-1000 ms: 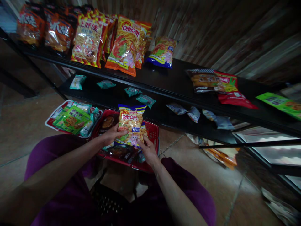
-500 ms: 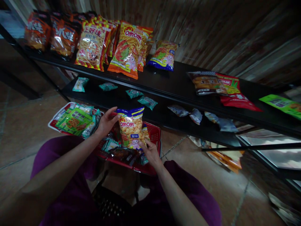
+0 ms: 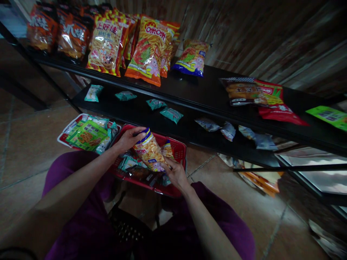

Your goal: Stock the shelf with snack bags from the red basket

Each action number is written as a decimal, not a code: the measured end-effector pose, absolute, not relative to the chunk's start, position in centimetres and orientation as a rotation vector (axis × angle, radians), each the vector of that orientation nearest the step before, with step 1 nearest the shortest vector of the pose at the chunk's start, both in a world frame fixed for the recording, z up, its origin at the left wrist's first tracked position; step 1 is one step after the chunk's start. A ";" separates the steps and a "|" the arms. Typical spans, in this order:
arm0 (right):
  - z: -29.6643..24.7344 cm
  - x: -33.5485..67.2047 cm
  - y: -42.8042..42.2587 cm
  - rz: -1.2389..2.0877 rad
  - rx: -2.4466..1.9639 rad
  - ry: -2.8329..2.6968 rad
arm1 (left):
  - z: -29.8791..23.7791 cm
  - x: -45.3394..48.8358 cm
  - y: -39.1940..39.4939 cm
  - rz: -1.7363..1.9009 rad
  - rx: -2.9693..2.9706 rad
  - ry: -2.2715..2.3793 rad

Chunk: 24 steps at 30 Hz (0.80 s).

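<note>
Between my two hands is a yellow and blue snack bag [image 3: 149, 151], tilted over a red plastic basket [image 3: 177, 150]. My left hand [image 3: 129, 140] grips its upper left edge, while my right hand [image 3: 175, 173] holds the lower right corner. Beneath the bag, the basket holds teal packets [image 3: 130, 163], dark brown packets [image 3: 139, 174] and another yellow bag [image 3: 167, 148]. A second basket with a whitish rim [image 3: 61, 135] stands to the left, filled with green bags [image 3: 90, 135] and teal packets.
On the black shelf's [image 3: 195, 86] upper board stand orange-black bags [image 3: 73, 36], yellow-red bags [image 3: 107, 47], orange bags [image 3: 148, 50] and one blue-yellow bag [image 3: 192, 57]. Brown [image 3: 242, 90] and red bags [image 3: 282, 112] lie further right. Small teal [image 3: 171, 115] and silvery packets [image 3: 228, 130] lie on the lower board.
The held snack bag has turned from facing me upright to slanting, its top leaning left, and appears narrower. Both hands have moved with it, the left slightly lower.
</note>
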State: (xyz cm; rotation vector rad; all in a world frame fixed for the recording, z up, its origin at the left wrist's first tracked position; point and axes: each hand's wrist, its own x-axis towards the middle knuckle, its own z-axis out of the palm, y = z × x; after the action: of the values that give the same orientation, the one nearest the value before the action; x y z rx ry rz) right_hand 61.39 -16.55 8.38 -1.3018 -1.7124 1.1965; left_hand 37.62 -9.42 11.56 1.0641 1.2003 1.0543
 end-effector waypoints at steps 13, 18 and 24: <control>8.7 61.1 -16.6 1.536 -1.330 -1.443 | 12.4 38.0 -8.9 1.237 0.948 1.392; 8.3 61.4 -16.6 1.669 -1.385 -1.232 | 12.1 37.2 -8.5 1.156 1.035 1.408; 8.2 62.0 -16.2 1.673 -1.433 -0.978 | 11.3 36.2 -8.7 1.331 0.801 1.509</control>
State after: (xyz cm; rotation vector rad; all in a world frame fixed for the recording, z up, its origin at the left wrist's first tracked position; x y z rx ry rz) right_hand 61.96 -16.23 8.18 -1.4333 -0.9776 1.6733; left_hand 36.24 -8.65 11.32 0.8007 1.5094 1.3309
